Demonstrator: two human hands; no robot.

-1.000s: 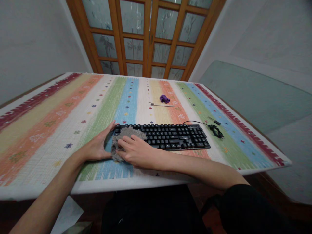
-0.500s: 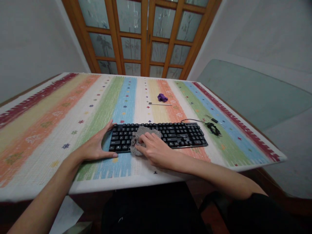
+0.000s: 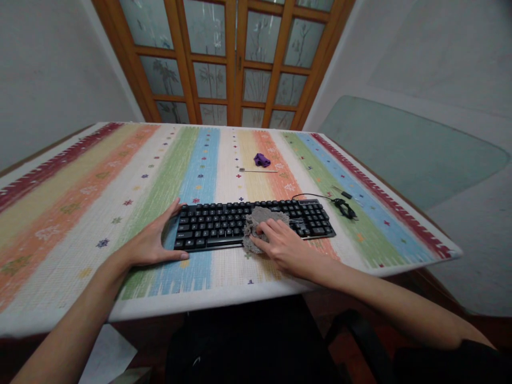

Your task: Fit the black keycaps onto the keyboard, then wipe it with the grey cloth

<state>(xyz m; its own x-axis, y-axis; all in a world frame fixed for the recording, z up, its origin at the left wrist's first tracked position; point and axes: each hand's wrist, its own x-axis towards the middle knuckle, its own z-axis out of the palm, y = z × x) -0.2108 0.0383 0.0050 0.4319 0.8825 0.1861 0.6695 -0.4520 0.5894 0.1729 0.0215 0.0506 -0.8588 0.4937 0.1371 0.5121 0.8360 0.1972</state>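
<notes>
A black keyboard lies flat near the front edge of the table. My left hand braces its left end, thumb along the front edge and fingers at the back corner. Bunched under my right hand is a fluffy grey cloth, pressed on the keys right of the middle. The fingers of that hand are curled into the cloth. Part of the keys and the front edge there are hidden by the cloth and hand.
Behind the keyboard lie a crumpled purple cloth and a thin stick with a small brush-like head. The coiled black cable rests at the right, beside a small dark-handled tool. A striped tablecloth covers the table.
My right hand has slid the grey cloth to the right along the keyboard, uncovering the middle keys and space bar. My left hand still holds the left end. The view has shifted slightly.
</notes>
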